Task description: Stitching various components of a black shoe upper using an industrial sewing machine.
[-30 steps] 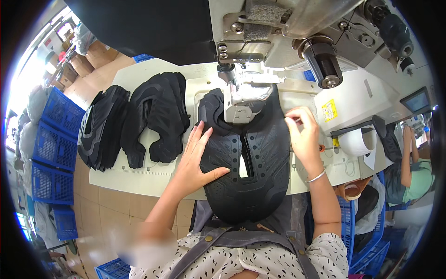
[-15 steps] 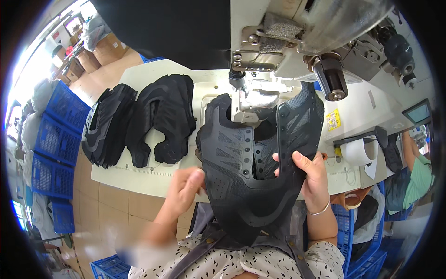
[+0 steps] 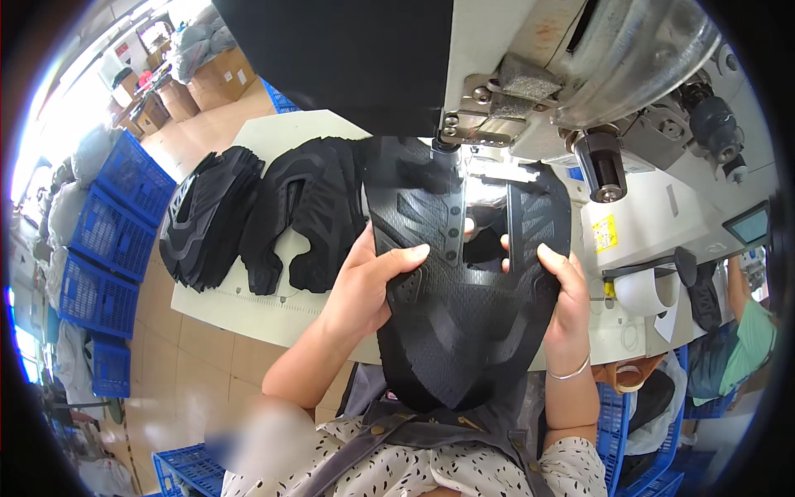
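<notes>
Our left fingers (image 3: 407,258) and right fingers (image 3: 561,269) grasp the black shoe upper (image 3: 454,331) between them, partly hidden behind it; below the right, a blue crate (image 3: 611,422) holds indistinct black-and-white material (image 3: 652,404).

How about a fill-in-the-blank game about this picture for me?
1. The left hand and the right hand hold a patterned piece coloured ____.
2. The shiny bracelet sits just below the ____ hand.
3. In the picture, the stacked pieces lie on the table to the ____ of the held one.
4. The plastic crates along the picture's left side are ____.

Missing words: black; right; left; blue.
</notes>
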Tool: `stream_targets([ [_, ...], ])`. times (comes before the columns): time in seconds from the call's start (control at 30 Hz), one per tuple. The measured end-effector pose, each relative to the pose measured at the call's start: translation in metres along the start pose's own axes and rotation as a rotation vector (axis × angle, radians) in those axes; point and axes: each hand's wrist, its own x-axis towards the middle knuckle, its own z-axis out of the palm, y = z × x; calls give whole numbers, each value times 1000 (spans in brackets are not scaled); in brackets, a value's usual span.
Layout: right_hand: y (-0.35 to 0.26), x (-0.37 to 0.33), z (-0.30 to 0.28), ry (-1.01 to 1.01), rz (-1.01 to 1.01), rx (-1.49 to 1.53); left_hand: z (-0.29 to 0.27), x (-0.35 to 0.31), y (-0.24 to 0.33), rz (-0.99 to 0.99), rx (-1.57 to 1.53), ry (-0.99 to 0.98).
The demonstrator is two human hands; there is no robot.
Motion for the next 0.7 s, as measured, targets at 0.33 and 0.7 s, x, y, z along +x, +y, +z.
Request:
stream_targets([
  [0.33, 8, -7, -8, -60, -235, -95, 3, 3, -6, 81, 54, -39],
  [0.7, 11, -27, -18, 48, -201, -343, 3, -19, -25, 89, 357, 137],
])
